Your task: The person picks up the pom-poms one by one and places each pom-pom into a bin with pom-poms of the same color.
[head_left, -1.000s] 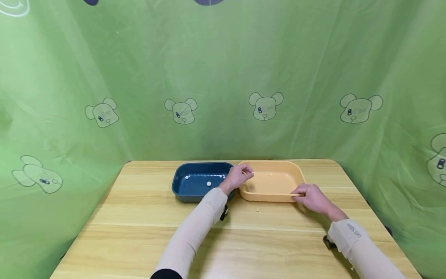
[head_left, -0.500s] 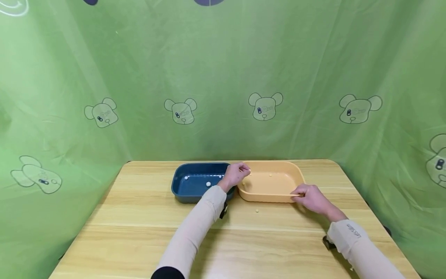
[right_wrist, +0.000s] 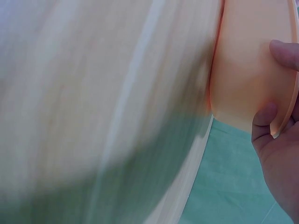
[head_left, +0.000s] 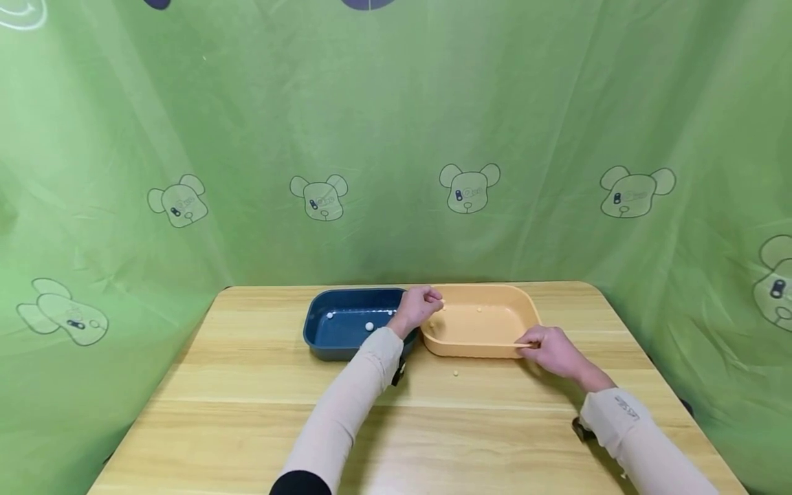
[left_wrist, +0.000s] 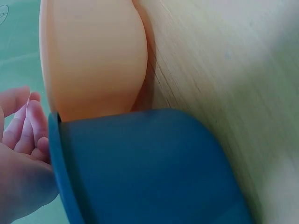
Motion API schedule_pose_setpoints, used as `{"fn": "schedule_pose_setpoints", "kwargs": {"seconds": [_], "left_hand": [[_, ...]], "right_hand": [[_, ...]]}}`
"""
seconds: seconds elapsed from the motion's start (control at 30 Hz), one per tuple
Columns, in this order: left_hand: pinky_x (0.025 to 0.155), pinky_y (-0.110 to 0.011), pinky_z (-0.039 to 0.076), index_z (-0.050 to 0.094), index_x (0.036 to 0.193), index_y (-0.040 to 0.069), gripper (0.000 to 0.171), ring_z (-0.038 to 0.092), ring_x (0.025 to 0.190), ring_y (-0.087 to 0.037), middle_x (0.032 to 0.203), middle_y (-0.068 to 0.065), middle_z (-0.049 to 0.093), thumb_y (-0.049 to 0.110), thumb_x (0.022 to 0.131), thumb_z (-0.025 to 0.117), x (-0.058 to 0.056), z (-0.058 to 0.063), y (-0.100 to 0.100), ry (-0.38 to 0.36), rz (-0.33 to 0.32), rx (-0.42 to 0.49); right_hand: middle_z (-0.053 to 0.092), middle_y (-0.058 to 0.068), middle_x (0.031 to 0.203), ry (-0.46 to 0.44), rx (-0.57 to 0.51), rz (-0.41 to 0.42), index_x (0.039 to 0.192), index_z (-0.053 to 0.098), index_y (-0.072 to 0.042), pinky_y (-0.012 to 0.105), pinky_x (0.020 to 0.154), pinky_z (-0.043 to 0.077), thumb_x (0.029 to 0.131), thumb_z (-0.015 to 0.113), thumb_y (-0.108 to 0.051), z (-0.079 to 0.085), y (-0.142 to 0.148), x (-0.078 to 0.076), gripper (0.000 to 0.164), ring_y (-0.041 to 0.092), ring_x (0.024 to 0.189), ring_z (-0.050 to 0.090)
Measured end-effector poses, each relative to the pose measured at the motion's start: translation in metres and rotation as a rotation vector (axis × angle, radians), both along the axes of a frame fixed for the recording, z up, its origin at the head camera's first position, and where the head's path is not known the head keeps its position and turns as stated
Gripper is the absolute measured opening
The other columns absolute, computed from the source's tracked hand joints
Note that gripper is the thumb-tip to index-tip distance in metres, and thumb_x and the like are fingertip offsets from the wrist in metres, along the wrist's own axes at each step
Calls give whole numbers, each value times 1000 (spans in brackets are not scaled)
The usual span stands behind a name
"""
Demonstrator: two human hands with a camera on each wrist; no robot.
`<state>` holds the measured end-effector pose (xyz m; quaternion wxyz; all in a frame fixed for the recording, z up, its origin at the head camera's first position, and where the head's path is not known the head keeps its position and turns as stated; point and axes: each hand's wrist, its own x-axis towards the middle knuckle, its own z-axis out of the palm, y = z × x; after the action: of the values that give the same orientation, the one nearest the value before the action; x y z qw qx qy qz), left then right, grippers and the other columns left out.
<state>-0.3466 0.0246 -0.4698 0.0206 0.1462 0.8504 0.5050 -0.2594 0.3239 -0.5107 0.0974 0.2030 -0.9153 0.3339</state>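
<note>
My left hand [head_left: 419, 308] reaches over the place where a dark blue tray [head_left: 322, 344] and a pale orange tray [head_left: 473, 350] meet. Its thumb and fingers pinch together, with a tiny pale ball [head_left: 443, 304] at the tips; it is too small to see well. With thumb and fingers, my right hand [head_left: 555, 350] grips the orange tray's near right rim, as the right wrist view also shows. Inside the blue tray lie a larger white ball [head_left: 369, 326] and smaller white ones [head_left: 330, 315]. Another tiny pale ball [head_left: 479, 309] sits in the orange tray.
One small pale ball [head_left: 456, 373] lies loose on the wooden table [head_left: 247, 399], in front of the orange tray. A green curtain [head_left: 396, 247] with printed bear heads hangs behind and at both sides. The two trays stand side by side near the table's far edge.
My left hand has shifted slightly left, its fingertips still over the orange tray's left side. The right hand keeps its grip on the rim, and both trays stay in place.
</note>
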Motion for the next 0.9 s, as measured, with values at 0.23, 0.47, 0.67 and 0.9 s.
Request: {"fn": "schedule_pose_setpoints", "kwargs": {"seconds": [0.23,0.47,0.67,0.9], "left_hand": [[61,-21,47,68,90,8,4,57,68,-9,78,2,63,12,88,67,6,3,-3,-1,-8,-3],[60,-21,46,68,93,8,8,59,70,-13,80,2,62,15,90,65,29,9,-12,5,-101,-29],[65,-20,46,69,93,11,9,55,74,-6,82,6,62,18,90,64,56,17,-20,44,-222,-80],[67,-19,46,69,91,10,8,55,76,-4,81,6,63,18,90,65,79,15,-24,11,-306,-44]], "right_hand": [[67,-9,77,-2,-7,12,80,74,-18,24,64,48,77,77,-7,1,0,-1,12,6,72,58],[66,-8,77,-11,8,3,79,74,-19,24,64,47,78,76,-7,1,0,-1,12,7,72,57],[66,-8,77,-2,15,-6,79,74,-18,24,64,47,78,76,-8,2,-1,0,11,6,71,57],[66,-8,76,10,10,6,79,74,-17,23,62,47,77,77,-6,3,-2,0,11,5,69,55]]}}
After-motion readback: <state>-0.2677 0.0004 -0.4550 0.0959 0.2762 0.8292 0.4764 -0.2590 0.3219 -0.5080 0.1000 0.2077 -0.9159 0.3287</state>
